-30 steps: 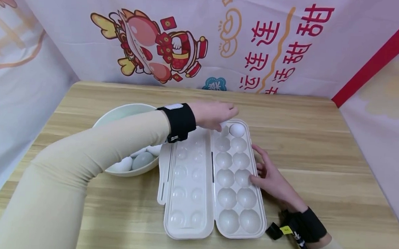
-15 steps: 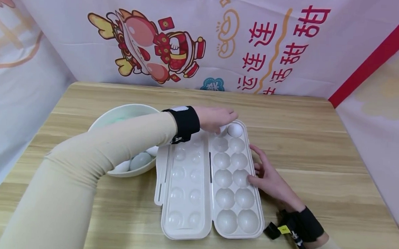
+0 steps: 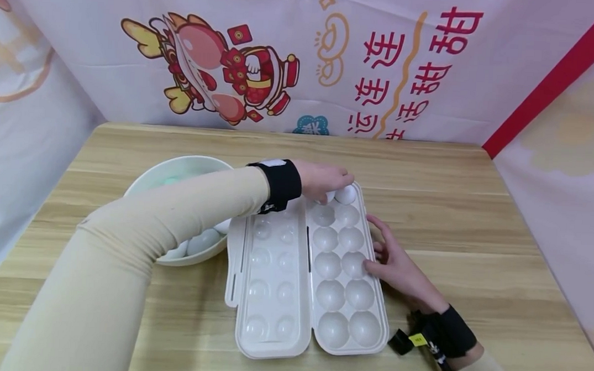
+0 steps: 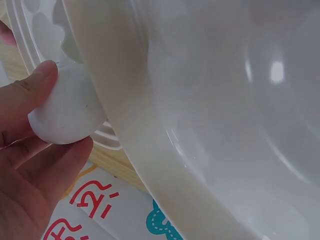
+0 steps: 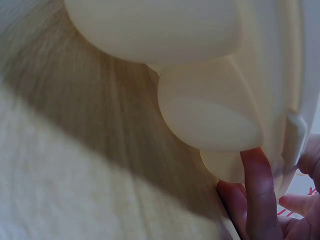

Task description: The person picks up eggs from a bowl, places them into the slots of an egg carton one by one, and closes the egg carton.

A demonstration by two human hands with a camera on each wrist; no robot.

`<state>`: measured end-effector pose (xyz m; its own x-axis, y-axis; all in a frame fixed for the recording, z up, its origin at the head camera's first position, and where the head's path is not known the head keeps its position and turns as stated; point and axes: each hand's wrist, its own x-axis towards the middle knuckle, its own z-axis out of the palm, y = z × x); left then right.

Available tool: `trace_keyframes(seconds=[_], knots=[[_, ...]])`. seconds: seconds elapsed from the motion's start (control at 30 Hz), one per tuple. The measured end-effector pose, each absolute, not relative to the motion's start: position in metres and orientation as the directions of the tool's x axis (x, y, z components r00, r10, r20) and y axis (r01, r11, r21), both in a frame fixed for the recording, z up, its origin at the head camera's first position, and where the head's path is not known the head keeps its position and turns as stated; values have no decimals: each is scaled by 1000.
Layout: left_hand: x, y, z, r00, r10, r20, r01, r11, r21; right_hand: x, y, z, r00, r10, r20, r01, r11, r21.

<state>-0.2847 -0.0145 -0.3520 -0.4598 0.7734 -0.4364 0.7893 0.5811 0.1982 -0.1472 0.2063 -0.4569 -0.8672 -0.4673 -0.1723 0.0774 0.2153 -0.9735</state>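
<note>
My left hand point(image 3: 322, 180) holds a white egg point(image 4: 67, 107) between thumb and fingers, at the far left cup of the egg box. Much of that egg is hidden by the hand in the head view. The white plastic egg box point(image 3: 307, 341) lies open, lid half on the left, cup half on the right. Another white egg point(image 3: 346, 195) sits in the far right cup. My right hand point(image 3: 398, 264) grips the box's right edge, thumb on top. In the right wrist view its fingers point(image 5: 259, 195) reach under the rounded cups.
A pale bowl point(image 3: 145, 176) stands left of the box, partly hidden by the left sleeve. It holds several eggs, among them a grey-blue egg point(image 3: 204, 242). The wooden table point(image 3: 186, 324) ends at a printed cloth point(image 3: 327, 59) behind.
My left hand has lowered the egg to the far left cup. My right hand keeps its grip on the box edge. The head view has shifted slightly.
</note>
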Motion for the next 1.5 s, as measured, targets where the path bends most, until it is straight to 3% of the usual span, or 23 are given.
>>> trace_keyframes(seconds=[0.5, 1.5], knots=[[-291, -4, -356, -436, 765, -473, 853, 519, 53, -148, 205, -456, -871, -465, -159, 77, 189, -979], [-296, -2, -353, -452, 740, -498, 838, 543, 47, -149, 207, -458, -879, -447, -163, 80, 199, -977]])
